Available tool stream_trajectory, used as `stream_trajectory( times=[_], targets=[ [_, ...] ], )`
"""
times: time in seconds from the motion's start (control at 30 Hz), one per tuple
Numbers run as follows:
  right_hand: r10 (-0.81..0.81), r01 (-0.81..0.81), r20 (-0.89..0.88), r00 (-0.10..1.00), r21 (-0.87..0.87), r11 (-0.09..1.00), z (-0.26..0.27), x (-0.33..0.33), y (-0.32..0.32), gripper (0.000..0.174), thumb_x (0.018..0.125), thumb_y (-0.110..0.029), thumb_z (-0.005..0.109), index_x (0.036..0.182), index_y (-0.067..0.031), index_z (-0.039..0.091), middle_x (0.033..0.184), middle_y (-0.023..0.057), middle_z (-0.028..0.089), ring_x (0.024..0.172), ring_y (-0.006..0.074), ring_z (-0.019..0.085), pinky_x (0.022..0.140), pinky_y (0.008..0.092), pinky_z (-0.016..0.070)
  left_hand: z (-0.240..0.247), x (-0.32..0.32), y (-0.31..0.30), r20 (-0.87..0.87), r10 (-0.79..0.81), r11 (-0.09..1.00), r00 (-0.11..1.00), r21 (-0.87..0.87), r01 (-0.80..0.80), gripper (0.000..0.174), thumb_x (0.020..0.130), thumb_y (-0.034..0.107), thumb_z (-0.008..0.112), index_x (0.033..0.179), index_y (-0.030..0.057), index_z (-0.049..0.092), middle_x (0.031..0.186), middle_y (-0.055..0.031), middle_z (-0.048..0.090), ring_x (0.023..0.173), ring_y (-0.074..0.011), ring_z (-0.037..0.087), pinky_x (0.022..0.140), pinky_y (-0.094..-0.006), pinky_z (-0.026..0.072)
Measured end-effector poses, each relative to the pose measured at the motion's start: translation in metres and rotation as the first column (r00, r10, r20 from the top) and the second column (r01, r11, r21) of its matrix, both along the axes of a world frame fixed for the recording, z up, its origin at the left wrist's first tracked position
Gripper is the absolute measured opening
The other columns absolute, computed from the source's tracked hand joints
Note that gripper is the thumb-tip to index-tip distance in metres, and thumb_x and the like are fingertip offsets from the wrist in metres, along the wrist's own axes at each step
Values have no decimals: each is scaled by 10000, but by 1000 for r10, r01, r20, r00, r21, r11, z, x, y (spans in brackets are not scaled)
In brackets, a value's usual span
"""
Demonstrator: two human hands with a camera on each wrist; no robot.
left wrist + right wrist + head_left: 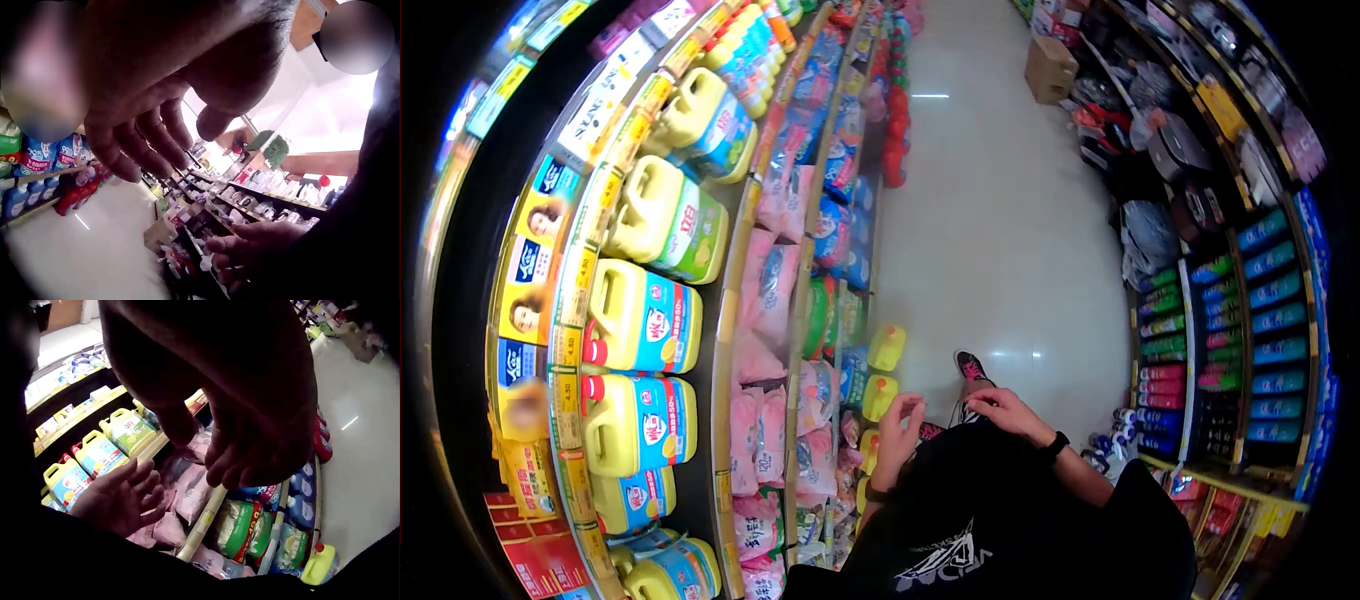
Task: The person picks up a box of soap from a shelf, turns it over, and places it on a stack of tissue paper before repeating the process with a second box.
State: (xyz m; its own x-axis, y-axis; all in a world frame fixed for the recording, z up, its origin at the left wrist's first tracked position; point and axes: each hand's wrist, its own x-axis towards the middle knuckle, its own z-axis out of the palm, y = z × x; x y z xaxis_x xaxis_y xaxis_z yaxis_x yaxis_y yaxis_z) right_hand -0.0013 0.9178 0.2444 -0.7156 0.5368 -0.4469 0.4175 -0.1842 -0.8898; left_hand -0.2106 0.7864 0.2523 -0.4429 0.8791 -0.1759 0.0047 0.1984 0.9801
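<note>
Along the foot of the shelving (722, 400), small yellow jugs (887, 347) stand near the left hand (896, 436). Both hands hang before the black shirt (1040, 500), apart, fingers loosely bent and free; the right hand (1008, 413) is near a shoe (972, 367). Pink bags (770, 290) and larger jugs (645, 315) fill shelves leftward; pale floor (990, 200) stretches ahead.

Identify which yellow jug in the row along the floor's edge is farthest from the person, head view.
The yellow jug at that row's top end in the picture; the others all appear lower, closer to the person.
</note>
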Motion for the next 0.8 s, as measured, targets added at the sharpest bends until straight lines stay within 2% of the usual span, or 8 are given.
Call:
stream_trajectory(
  times=[0.2,0.4,0.6,0.8],
  targets=[
    [-185,182,-47,982,-61,981,12,19,-23,321,966,-260,601,1134,5,668,992,57,703,887,128,608,833,288,486,-5,4,-8,61,-87,996,994,5,87,175,958,99,600,1102,0,587,1000,-79,659,928,-147,640,850,-274,497],
    [-223,223,12,975,46,974,12,25,-44,308,969,-242,601,1137,8,662,989,44,695,883,107,601,812,274,487,-20,2,-22,104,-168,986,980,5,168,184,962,109,600,1114,6,583,979,-66,644,929,-144,626,857,-272,490],
    [-334,332,-42,942,-52,942,-4,31,-71,302,967,-257,610,1131,-9,663,960,28,682,889,92,583,795,266,483,-17,1,-25,102,-236,969,966,-53,242,171,963,105,594,1106,12,585,973,-56,639,937,-139,617,865,-276,482],
    [-343,343,-23,939,13,939,6,30,-88,284,967,-270,610,1088,-18,663,958,36,683,899,101,597,800,286,495,-21,-4,-32,73,-292,953,954,-66,297,170,962,112,596,1098,11,586,1012,-59,641,944,-140,616,864,-276,481]
  ],
)
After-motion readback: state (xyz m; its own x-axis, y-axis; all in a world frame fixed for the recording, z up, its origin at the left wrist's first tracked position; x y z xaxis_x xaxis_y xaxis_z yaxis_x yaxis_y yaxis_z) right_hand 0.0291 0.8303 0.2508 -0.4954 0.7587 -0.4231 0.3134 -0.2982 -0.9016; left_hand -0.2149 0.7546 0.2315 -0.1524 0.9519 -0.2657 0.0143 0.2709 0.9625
